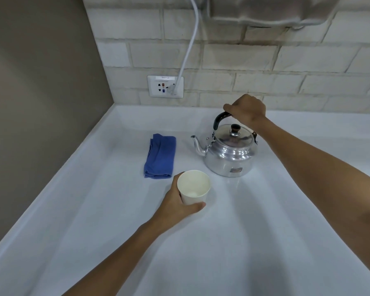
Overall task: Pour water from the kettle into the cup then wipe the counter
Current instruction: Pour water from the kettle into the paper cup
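A shiny metal kettle with a black handle and a lid knob stands on the white counter, its spout pointing left. My right hand is closed around the top of the handle. In front of the kettle, a white paper cup is tilted slightly, and my left hand grips its lower part. The cup looks empty. A folded blue cloth lies flat on the counter, left of the kettle and behind the cup.
A brick-tiled wall runs behind the counter, with a wall socket and a white cable plugged into it. A brown wall closes the left side. A grey appliance hangs at the top.
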Demonstrator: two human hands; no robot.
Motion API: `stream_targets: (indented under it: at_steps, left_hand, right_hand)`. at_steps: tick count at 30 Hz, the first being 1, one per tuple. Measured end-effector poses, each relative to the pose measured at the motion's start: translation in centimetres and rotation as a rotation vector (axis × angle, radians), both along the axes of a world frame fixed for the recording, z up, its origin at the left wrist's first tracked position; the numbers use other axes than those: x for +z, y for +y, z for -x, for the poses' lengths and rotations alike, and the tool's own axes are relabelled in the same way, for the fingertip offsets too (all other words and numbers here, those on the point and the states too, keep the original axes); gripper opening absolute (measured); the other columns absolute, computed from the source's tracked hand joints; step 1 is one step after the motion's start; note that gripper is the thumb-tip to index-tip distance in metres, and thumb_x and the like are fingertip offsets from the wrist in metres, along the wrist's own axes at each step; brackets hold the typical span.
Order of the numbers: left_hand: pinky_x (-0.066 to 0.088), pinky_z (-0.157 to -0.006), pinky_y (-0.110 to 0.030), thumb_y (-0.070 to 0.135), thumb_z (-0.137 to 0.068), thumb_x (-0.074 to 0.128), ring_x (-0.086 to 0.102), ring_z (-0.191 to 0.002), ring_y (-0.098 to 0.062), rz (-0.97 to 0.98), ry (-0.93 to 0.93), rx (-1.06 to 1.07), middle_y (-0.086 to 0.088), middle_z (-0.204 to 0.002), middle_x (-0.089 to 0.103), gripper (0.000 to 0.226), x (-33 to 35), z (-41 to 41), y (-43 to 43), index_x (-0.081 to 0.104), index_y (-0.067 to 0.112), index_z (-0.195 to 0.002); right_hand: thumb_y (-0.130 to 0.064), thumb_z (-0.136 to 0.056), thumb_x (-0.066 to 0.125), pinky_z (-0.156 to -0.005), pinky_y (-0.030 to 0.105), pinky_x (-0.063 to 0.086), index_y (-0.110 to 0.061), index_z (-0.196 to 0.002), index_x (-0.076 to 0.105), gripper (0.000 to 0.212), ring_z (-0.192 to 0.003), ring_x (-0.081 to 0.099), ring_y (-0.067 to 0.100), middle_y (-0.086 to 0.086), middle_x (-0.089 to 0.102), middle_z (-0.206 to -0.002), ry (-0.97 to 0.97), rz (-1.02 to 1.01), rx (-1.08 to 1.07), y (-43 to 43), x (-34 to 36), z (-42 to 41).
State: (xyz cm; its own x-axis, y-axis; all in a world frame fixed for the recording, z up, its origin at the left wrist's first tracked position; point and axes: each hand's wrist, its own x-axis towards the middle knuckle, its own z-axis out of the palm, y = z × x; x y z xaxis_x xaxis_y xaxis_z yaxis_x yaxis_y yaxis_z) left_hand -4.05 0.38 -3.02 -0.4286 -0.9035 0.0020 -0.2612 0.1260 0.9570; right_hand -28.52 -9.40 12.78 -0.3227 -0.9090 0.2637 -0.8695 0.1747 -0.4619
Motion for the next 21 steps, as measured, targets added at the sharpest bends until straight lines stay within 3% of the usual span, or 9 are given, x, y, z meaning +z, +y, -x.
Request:
stream_targets:
  at_steps: [7, 14, 21]
  left_hand:
    - [0.039, -0.076, 0.004, 0.030, -0.061, 0.083, 0.048, -0.108, 0.005, 0.004, -0.004, 0.018, 0.024, -0.114, 0.049, 0.073, -0.1, 0.3, 0.2, 0.034, 0.047, -0.112]
    - [0.038, -0.086, -0.017, 0.028, -0.061, 0.083, 0.050, -0.111, -0.009, 0.005, 0.019, 0.049, 0.010, -0.120, 0.052, 0.081, -0.1, 0.6, 0.4, 0.034, 0.033, -0.124]
    - [0.038, -0.086, -0.018, 0.025, -0.062, 0.083, 0.050, -0.110, -0.009, 0.004, 0.037, 0.064, 0.009, -0.121, 0.052, 0.079, 0.0, 0.8, 0.6, 0.035, 0.033, -0.124]
  right_hand:
    - [-0.031, -0.068, 0.055, -0.047, 0.027, 0.022, -0.018, -0.037, 0.026, 0.045, -0.041, 0.021, 0.015, -0.003, 0.020, -0.038, 0.082, 0.109, 0.129, 2.5, 2.0, -0.1]
    - [-0.027, -0.067, 0.055, -0.046, 0.027, 0.020, -0.014, -0.039, 0.021, 0.046, -0.044, 0.016, 0.016, -0.001, 0.017, -0.039, 0.261, 0.137, 0.290, 5.4, 4.1, -1.8]
    - [-0.025, -0.065, 0.051, -0.045, 0.024, 0.021, -0.012, -0.041, 0.021, 0.041, -0.042, 0.016, 0.018, 0.000, 0.017, -0.037, 0.497, 0.174, 0.386, 7.1, 4.9, -3.7]
